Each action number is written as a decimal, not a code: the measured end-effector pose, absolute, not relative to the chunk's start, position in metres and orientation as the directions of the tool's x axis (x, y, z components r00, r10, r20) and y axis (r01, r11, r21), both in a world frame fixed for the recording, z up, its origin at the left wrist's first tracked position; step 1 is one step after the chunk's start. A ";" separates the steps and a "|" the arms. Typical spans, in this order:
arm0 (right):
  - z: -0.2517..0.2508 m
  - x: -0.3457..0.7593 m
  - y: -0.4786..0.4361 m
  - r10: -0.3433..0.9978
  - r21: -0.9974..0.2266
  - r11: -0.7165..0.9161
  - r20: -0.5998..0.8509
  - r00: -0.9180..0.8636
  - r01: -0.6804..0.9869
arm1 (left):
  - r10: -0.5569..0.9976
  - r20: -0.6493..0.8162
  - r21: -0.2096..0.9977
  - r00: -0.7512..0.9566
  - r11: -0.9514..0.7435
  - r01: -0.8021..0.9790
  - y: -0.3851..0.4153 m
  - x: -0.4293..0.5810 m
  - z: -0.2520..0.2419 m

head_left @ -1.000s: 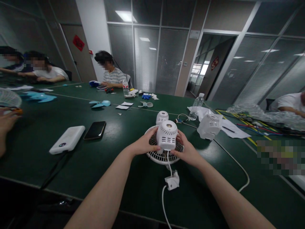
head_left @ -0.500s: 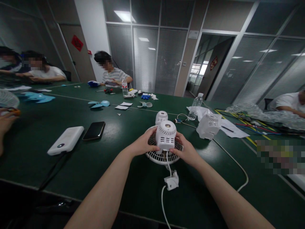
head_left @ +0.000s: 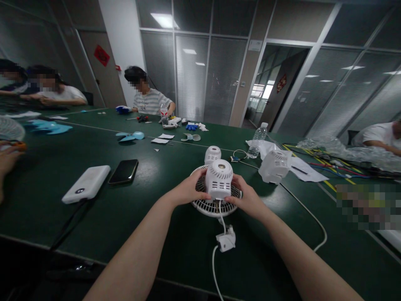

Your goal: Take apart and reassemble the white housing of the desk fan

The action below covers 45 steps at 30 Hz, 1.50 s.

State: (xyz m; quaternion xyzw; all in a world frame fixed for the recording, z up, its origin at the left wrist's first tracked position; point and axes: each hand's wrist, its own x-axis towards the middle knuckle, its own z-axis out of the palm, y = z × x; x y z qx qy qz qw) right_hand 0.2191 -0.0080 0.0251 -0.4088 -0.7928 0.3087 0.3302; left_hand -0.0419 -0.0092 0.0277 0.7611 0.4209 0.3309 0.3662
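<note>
A white fan motor housing point(head_left: 219, 179) stands on a round white fan grille point(head_left: 216, 207) lying flat on the green table point(head_left: 163, 234). My left hand point(head_left: 187, 190) grips the housing from its left side, fingers curled round it. My right hand point(head_left: 247, 196) grips it from the right, thumb on its lower edge. A white cable runs from the housing toward me through a small white switch box point(head_left: 226, 240).
A second housing point(head_left: 213, 153) sits just behind, a third point(head_left: 275, 165) to the right on white paper. A power bank point(head_left: 86, 183) and phone point(head_left: 124, 171) lie left. A water bottle point(head_left: 258, 139), bubble wrap and coloured wires are at the right. Other people sit around the table.
The housing has been lifted or turned very slightly between my hands; both hands stay on it. The person at the far end has shifted their arm.
</note>
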 end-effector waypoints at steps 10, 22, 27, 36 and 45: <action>0.021 0.214 -0.011 0.861 -0.775 0.462 0.275 -0.427 0.432 | 0.893 0.183 0.824 0.412 -0.368 0.431 -0.010 -0.041 0.025; 0.023 0.213 -0.011 0.862 -0.677 0.486 0.269 -0.429 0.553 | 0.886 0.155 0.829 0.438 -0.358 0.431 -0.010 -0.040 0.027; 0.025 0.217 -0.011 0.845 -0.643 0.513 0.260 -0.468 0.568 | 0.889 0.140 0.839 0.435 -0.340 0.425 -0.010 -0.041 0.026; 0.020 0.222 -0.006 0.841 -0.659 0.506 0.232 -0.489 0.557 | 0.883 0.169 0.829 0.438 -0.368 0.422 -0.008 -0.041 0.024; 0.015 0.220 -0.009 0.860 -0.663 0.487 0.248 -0.447 0.569 | 0.889 0.190 0.796 0.418 -0.388 0.464 -0.008 -0.039 0.022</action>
